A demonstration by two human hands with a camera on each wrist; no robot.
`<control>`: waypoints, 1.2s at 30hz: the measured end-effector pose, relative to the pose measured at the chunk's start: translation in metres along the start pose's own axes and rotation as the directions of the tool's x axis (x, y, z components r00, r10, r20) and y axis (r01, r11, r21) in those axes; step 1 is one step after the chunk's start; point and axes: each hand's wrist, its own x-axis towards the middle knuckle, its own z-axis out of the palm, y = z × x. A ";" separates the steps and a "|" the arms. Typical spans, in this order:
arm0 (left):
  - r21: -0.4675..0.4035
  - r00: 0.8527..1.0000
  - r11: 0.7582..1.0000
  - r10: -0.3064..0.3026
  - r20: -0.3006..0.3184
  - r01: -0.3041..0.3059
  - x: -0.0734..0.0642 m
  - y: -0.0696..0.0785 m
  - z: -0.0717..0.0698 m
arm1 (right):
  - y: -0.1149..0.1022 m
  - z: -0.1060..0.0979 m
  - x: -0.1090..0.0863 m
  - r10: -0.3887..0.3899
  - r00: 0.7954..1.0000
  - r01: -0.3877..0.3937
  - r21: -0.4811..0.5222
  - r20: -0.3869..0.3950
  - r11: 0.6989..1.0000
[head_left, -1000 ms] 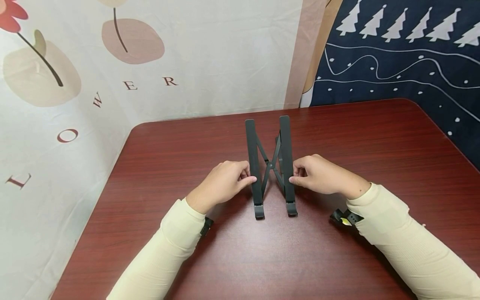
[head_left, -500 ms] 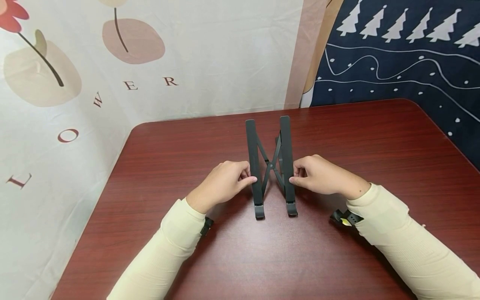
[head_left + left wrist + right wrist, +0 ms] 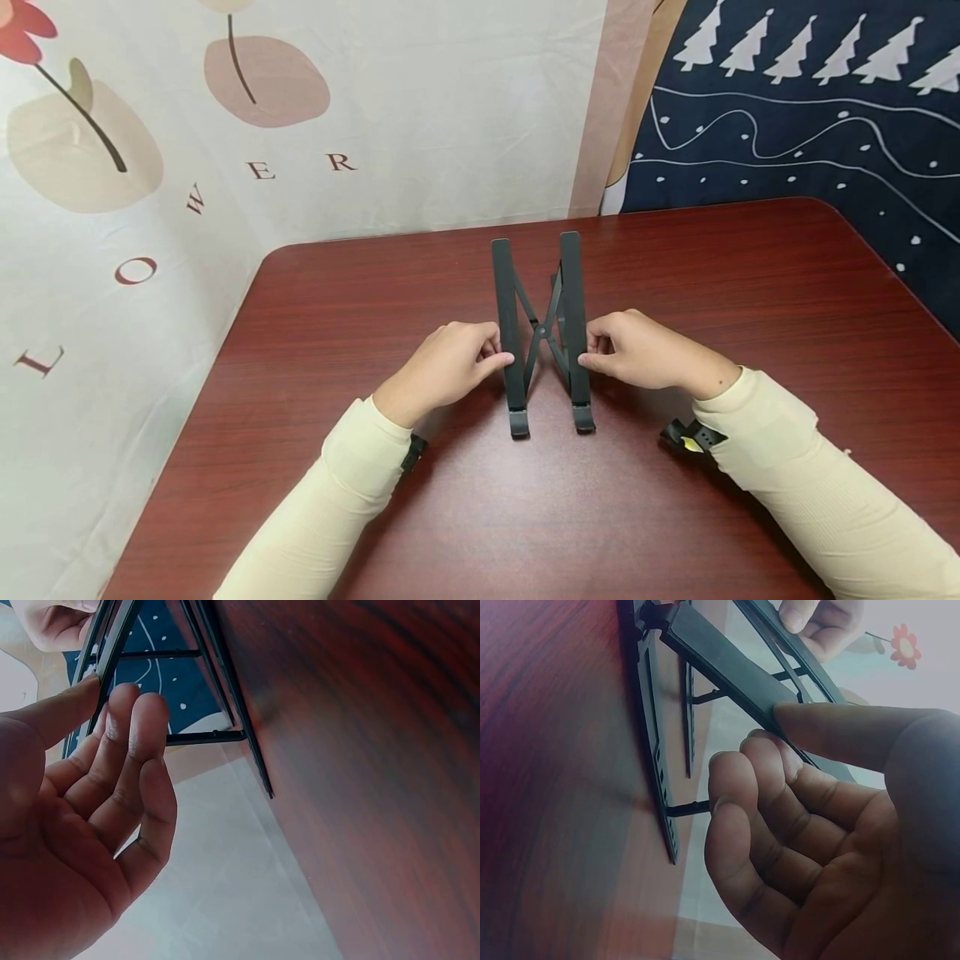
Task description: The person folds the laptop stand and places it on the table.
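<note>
A black folding laptop stand [image 3: 572,317] stands unfolded on the table, its two long bars side by side with crossed struts between them. Small lips turn up at the near ends of both bars. My left hand [image 3: 455,360] pinches the outer side of the left bar between thumb and curled fingers. On the other side, my right hand [image 3: 641,350] pinches the right bar the same way. In the right wrist view, the thumb lies on the top of the bar [image 3: 727,664] and the fingers curl below it. Notched base rails [image 3: 654,750] rest on the table.
The reddish-brown wooden table [image 3: 480,517] has rounded far corners. A pale cloth [image 3: 450,108] with flowers and letters hangs along the left and back; a dark blue cloth [image 3: 787,142] with white trees hangs at the right. Black straps [image 3: 693,435] sit at the wrists.
</note>
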 end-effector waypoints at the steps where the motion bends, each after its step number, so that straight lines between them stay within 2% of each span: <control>1: -0.001 1.000 1.000 -0.001 0.000 0.001 0.000 0.000 0.000 | 0.000 0.000 0.000 0.000 1.000 0.000 0.003 0.002 1.000; 36: -0.010 1.000 1.000 0.003 0.005 -0.003 -0.001 0.001 -0.002 | -0.002 0.006 0.003 -0.021 1.000 0.021 0.007 -0.016 1.000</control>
